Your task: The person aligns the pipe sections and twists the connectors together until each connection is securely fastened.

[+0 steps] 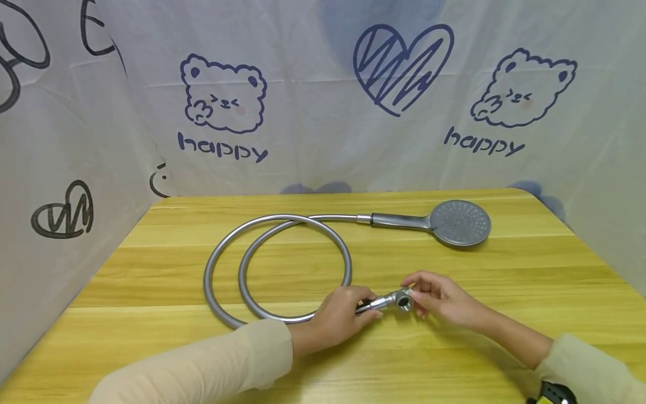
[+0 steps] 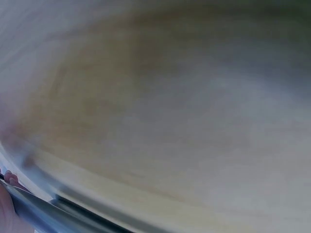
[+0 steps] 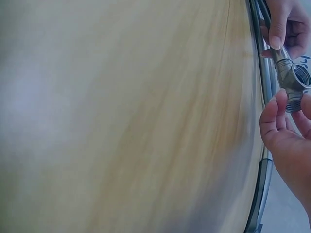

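A grey shower hose (image 1: pixel 208 275) lies looped on the table. Near its end my left hand (image 1: pixel 340 315) grips it, thumb and fingers around the metal end piece. That end meets a small metal tee fitting (image 1: pixel 404 301), whose open side port faces the front. My right hand (image 1: pixel 444 300) pinches the tee fitting at its far end between thumb and fingers. In the right wrist view the threads of the tee fitting (image 3: pixel 292 80) show between both hands. The left wrist view is mostly blurred table, with a strip of hose (image 2: pixel 53 213) at lower left.
Behind the hands lies a grey hand shower (image 1: pixel 460 223), its handle joined to the hose's other end. All of it is on a wooden table (image 1: pixel 166 247). A white cloth (image 1: pixel 303 101) with drawings hangs behind the table and at its sides.
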### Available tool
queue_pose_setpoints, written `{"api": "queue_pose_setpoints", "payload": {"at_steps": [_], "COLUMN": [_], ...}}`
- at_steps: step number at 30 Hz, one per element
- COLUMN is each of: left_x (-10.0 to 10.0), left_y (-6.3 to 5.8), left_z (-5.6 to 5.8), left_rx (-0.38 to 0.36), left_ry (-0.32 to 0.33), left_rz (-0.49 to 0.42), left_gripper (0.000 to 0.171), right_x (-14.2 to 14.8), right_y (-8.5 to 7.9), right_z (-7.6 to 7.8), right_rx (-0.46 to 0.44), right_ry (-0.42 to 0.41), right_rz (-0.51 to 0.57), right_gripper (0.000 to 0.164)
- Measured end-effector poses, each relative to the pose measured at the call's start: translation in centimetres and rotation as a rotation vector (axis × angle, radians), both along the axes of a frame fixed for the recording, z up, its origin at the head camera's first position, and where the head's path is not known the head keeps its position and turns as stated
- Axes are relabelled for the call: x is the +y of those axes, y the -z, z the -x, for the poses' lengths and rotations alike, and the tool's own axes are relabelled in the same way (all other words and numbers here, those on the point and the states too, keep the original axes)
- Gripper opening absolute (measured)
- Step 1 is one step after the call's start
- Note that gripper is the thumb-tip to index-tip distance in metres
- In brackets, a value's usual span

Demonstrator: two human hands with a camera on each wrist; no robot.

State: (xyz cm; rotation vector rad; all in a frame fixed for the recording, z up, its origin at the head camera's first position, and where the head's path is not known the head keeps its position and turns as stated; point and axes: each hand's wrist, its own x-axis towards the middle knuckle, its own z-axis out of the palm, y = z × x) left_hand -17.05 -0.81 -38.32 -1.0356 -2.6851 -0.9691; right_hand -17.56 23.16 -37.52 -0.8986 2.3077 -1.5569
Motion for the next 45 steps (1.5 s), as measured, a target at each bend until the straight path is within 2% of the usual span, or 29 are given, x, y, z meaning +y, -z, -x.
{"api": "queue_pose_setpoints", "payload": {"at_steps": [8, 11, 25, 38, 45], "left_x": [-0.01, -0.03, 0.01, 0.03, 0.03], "left_y": [0.05, 0.08, -0.21, 0.04, 0.15], "left_z": [-0.06, -0.06, -0.19, -0.04, 0.03], "left_rx": [0.0, 0.003, 0.001, -0.004, 0.001], "left_ry": [0.002, 0.0, -0.006, -0.015, -0.005], "left_rz": [-0.001, 0.001, -0.005, -0.005, -0.007], "left_gripper": [0.018, 0.017, 0.019, 0.018, 0.018], "right_x": [0.42, 0.43, 0.11, -0.14, -0.31], "right_y": [0.0, -0.01, -0.06, 0.08, 0.18], "right_z": [-0.05, -0.05, -0.16, -0.05, 0.03], "right_rx": [-0.065, -0.076, -0.026, 0.018, -0.005], "right_ry": [-0.087, -0.095, -0.009, 0.019, 0.048], "right_rz": [0.053, 0.057, 0.006, -0.011, -0.015], "right_gripper": [0.036, 0.037, 0.032, 0.029, 0.029]}}
